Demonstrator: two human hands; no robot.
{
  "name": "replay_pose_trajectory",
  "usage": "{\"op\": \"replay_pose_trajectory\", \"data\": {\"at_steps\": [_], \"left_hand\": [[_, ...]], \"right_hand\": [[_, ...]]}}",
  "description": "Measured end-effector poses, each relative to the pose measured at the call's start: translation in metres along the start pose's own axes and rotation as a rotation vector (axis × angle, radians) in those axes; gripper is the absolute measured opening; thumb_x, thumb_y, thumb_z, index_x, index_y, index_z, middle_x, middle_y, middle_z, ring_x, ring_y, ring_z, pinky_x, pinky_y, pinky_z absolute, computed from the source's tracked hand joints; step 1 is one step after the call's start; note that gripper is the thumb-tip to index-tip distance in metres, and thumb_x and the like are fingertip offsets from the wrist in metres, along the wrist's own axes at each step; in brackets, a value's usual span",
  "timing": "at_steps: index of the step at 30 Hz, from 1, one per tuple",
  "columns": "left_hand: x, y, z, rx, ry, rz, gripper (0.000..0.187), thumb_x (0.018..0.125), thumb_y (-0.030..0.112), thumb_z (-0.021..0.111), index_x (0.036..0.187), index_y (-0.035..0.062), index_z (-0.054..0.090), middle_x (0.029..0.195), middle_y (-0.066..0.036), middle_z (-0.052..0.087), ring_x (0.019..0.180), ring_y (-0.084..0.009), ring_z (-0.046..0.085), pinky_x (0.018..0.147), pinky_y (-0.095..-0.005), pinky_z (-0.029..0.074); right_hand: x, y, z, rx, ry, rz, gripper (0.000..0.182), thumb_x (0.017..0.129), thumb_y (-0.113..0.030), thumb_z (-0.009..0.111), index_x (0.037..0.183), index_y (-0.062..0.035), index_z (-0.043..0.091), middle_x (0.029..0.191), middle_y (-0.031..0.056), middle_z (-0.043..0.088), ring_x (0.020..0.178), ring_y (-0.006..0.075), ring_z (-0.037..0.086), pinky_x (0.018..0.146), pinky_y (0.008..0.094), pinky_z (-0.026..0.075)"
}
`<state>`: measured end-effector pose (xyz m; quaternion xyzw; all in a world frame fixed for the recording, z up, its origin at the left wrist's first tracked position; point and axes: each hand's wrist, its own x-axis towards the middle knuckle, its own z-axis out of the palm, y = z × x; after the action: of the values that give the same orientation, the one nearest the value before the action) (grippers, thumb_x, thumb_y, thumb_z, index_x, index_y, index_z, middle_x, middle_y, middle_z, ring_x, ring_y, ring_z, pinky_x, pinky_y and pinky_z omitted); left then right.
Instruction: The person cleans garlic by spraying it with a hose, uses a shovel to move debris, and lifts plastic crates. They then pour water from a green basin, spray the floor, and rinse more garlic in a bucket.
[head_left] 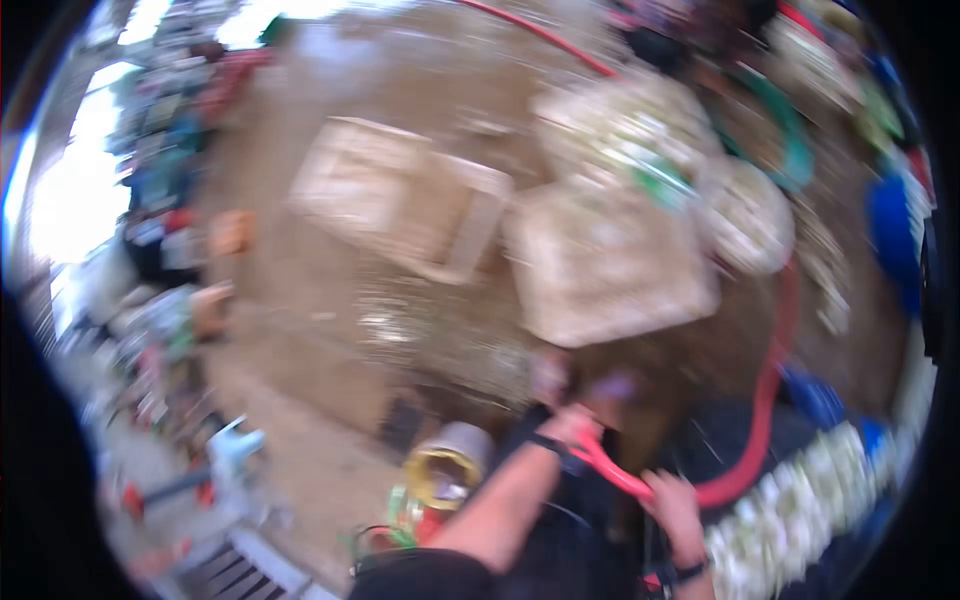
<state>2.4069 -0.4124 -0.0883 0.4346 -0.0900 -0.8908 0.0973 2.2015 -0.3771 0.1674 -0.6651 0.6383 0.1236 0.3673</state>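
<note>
The person holds a red hose (765,410) with both hands, in the lower middle of the view. The left hand (575,425) is the farther one from the body, and its fingers appear to be wrapped around the hose near the end that points forward, although the blur hides each single finger. The right hand (675,500) grips the same hose a little behind it — here the fingers are curled over the tube. From the right hand the hose bends in a wide curve to the right and then upward, to a round white bundle (745,215). Each wrist carries a dark band. In front of the hands, on the wet brown floor (300,330), stands a pale crate (610,265), and to the left of it is another pale box (370,190). Just behind the crate lies a big whitish-green heap (620,120); it cannot be told what it consists of. Beside the left forearm is a bucket with a yellow rim (445,475) — and at the lower right, near the right hand, lies a long pile of white pieces (790,510).
</note>
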Motion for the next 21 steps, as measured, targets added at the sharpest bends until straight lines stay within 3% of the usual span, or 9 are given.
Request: {"op": "replay_pose_trajectory", "data": {"at_steps": [1,2,3,4,5,6,11,14,21], "left_hand": [[0.000,-0.001,-0.003,0.106,0.050,0.039,0.022,0.085,0.025,0.045,0.072,0.0066,0.048,0.060,-0.005,0.052,0.052,-0.0179,0.050,0.050,-0.0313,0.041],[-0.026,0.037,0.022,-0.158,0.195,-0.181,0.025,0.082,0.030,0.050,0.083,0.0052,0.047,0.061,-0.006,0.053,0.050,-0.0182,0.050,0.047,-0.0313,0.042],[-0.014,0.037,0.028,-0.414,0.482,-0.282,0.030,0.081,0.033,0.051,0.092,0.0048,0.046,0.063,-0.008,0.053,0.049,-0.0189,0.051,0.045,-0.0319,0.044],[0.006,0.031,0.020,-0.455,0.564,-0.353,0.035,0.084,0.037,0.048,0.094,0.0036,0.047,0.068,-0.010,0.055,0.053,-0.0208,0.054,0.048,-0.0329,0.049],[-0.009,0.043,0.030,-0.414,0.561,-0.362,0.036,0.083,0.031,0.051,0.105,0.0045,0.042,0.073,-0.011,0.056,0.053,-0.0209,0.054,0.047,-0.0328,0.049],[-0.010,0.047,0.032,-0.391,0.534,-0.361,0.037,0.082,0.031,0.053,0.106,0.0039,0.042,0.073,-0.012,0.057,0.055,-0.0211,0.055,0.048,-0.0317,0.050],[0.003,0.033,0.049,-0.472,0.536,-0.415,0.041,0.081,0.033,0.056,0.101,-0.0012,0.044,0.076,-0.011,0.058,0.056,-0.0216,0.057,0.051,-0.0315,0.052],[0.007,0.017,0.041,-0.410,0.463,-0.390,0.037,0.083,0.033,0.050,0.100,0.0003,0.045,0.080,-0.012,0.059,0.061,-0.0233,0.058,0.058,-0.0353,0.051],[0.017,-0.011,0.039,-0.442,0.516,-0.383,0.027,0.083,0.024,0.051,0.094,-0.0004,0.046,0.076,-0.012,0.058,0.060,-0.0232,0.058,0.058,-0.0316,0.052]], "right_hand": [[0.003,0.009,0.016,-0.030,-0.068,0.024,0.033,0.059,-0.025,0.069,0.088,-0.0148,0.056,0.075,0.0053,0.055,0.071,0.0238,0.058,0.064,0.0384,0.043],[0.003,0.004,0.007,-0.010,-0.081,0.050,0.025,0.061,-0.025,0.068,0.080,-0.0125,0.057,0.073,0.0081,0.056,0.071,0.0281,0.057,0.065,0.0407,0.044],[0.004,-0.006,-0.019,0.052,-0.074,-0.028,0.026,0.064,-0.018,0.067,0.085,-0.0103,0.053,0.075,0.0109,0.056,0.071,0.0306,0.056,0.062,0.0407,0.044],[-0.004,-0.012,-0.040,0.100,-0.079,-0.070,0.027,0.068,-0.012,0.066,0.089,-0.0081,0.050,0.076,0.0136,0.055,0.071,0.0331,0.055,0.060,0.0408,0.044],[-0.008,-0.014,-0.050,0.110,-0.046,-0.109,0.026,0.067,-0.012,0.066,0.088,-0.0079,0.050,0.076,0.0139,0.054,0.070,0.0335,0.054,0.060,0.0411,0.044],[-0.006,-0.014,-0.058,0.117,-0.018,-0.152,0.026,0.067,-0.012,0.066,0.087,-0.0077,0.050,0.075,0.0143,0.054,0.069,0.0339,0.054,0.060,0.0414,0.043],[-0.008,0.003,-0.068,0.132,-0.164,-0.098,0.027,0.066,-0.019,0.068,0.083,-0.0077,0.050,0.074,0.0157,0.058,0.072,0.0355,0.056,0.062,0.0437,0.043],[-0.012,0.012,-0.064,0.163,-0.161,-0.139,0.027,0.066,-0.021,0.068,0.082,-0.0078,0.050,0.073,0.0155,0.057,0.072,0.0355,0.055,0.062,0.0432,0.043],[-0.030,0.019,-0.065,0.132,-0.150,-0.213,0.029,0.067,-0.025,0.068,0.082,-0.0080,0.050,0.074,0.0142,0.058,0.072,0.0343,0.056,0.062,0.0425,0.044]]}}
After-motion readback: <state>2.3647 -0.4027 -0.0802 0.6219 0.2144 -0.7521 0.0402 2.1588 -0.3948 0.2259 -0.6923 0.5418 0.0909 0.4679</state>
